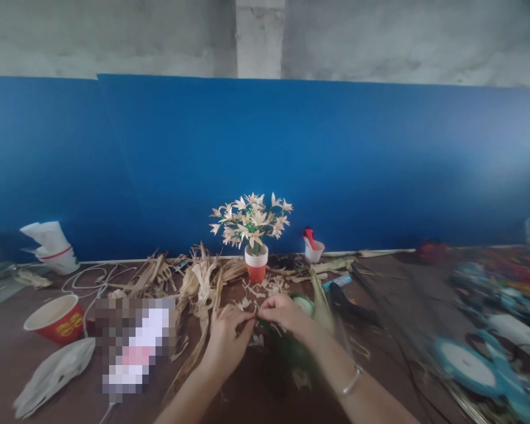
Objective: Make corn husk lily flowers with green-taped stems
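My left hand and my right hand meet over the brown table, thumbs and forefingers pinched together with the fingertips almost touching. What they pinch is small and mostly hidden; a bit of green shows under the right fingertips. Just beyond them lie pale scraps of dried husk. Behind the scraps stands an orange and white pot of cream husk flowers on green stems. A roll of green tape lies partly hidden beside my right wrist, which wears a bracelet.
Dried corn husks pile up left of the pot. A red paper bowl and white cable are farther left. Right of my hands are a black glue gun, a white cup and a blue ribbon spool. A blue panel stands behind.
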Demonstrator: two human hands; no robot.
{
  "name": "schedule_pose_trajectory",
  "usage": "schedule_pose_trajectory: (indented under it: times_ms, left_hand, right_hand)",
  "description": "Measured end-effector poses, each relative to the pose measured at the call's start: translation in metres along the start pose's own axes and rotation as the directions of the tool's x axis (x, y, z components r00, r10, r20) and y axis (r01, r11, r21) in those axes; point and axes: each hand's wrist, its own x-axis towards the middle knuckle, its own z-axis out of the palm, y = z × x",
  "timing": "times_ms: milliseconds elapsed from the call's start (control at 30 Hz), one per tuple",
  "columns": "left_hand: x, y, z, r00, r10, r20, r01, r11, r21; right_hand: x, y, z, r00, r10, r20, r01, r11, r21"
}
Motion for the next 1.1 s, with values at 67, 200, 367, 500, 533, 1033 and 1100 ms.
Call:
schedule_pose_trajectory:
  times_ms: [67, 200, 367, 500, 533, 1033, 1100]
  left_hand:
    - [0.002, -0.001, 0.001, 0.998, -0.055, 0.020, 0.055, 0.998, -0.031]
    - [0.004, -0.009, 0.005, 0.984, -0.178, 0.027, 0.180, 0.973, -0.146]
    - [0.003, -0.018, 0.009, 0.964, -0.266, -0.026, 0.251, 0.935, -0.250]
    - [0.003, -0.016, 0.008, 0.965, -0.252, -0.079, 0.235, 0.956, -0.175]
    - [0.002, -0.015, 0.007, 0.967, -0.236, -0.100, 0.223, 0.967, -0.123]
    - [0.008, -0.028, 0.001, 0.914, -0.377, -0.150, 0.359, 0.924, -0.135]
    - [0.008, -0.033, 0.001, 0.896, -0.426, -0.125, 0.402, 0.898, -0.179]
  right_hand:
    - [0.000, 0.001, -0.001, 1.000, -0.023, 0.016, 0.023, 1.000, -0.019]
    - [0.001, 0.002, -0.001, 0.993, -0.107, 0.042, 0.107, 0.994, -0.002]
    - [0.000, 0.001, 0.001, 0.990, -0.125, 0.068, 0.125, 0.992, -0.007]
    - [-0.001, 0.000, 0.004, 0.989, -0.142, 0.031, 0.144, 0.986, -0.081]
    - [-0.001, 0.000, 0.005, 0.991, -0.131, 0.030, 0.133, 0.987, -0.092]
    - [-0.032, -0.035, -0.008, 0.923, -0.364, -0.122, 0.268, 0.839, -0.474]
    - [-0.049, -0.042, -0.007, 0.952, -0.298, 0.067, 0.283, 0.777, -0.563]
